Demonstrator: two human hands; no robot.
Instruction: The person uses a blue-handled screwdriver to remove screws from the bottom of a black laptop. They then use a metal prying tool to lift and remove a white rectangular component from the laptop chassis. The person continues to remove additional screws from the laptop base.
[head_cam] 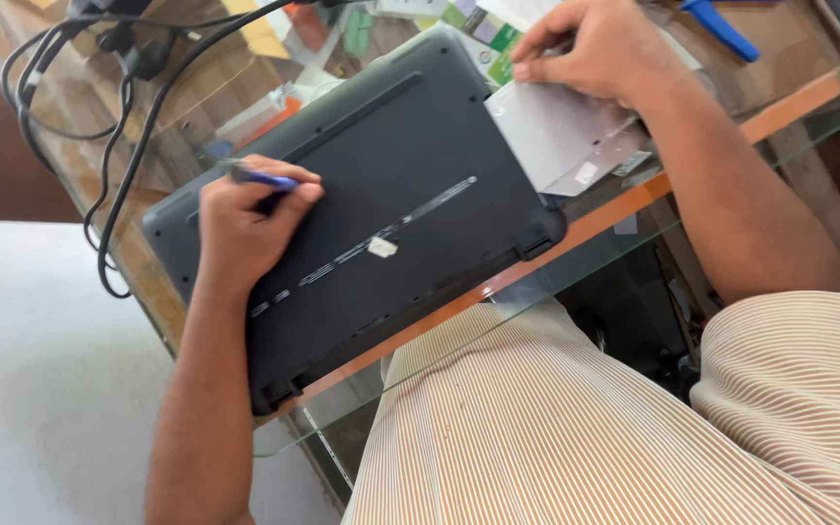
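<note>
A dark grey laptop lies upside down on a glass counter, its underside facing up. My left hand rests on the laptop's left part, closed around a blue-handled screwdriver that points at the case. My right hand is at the laptop's far right corner, fingers pinched on the edge of a flat silver-grey panel that lies partly off the laptop. A small white sticker sits near the vent slots.
Black cables loop over the counter's left side. Coloured boxes and papers lie beneath and beyond the glass. A blue tool lies at the far right. The counter's orange-edged front rim runs close to my striped shirt.
</note>
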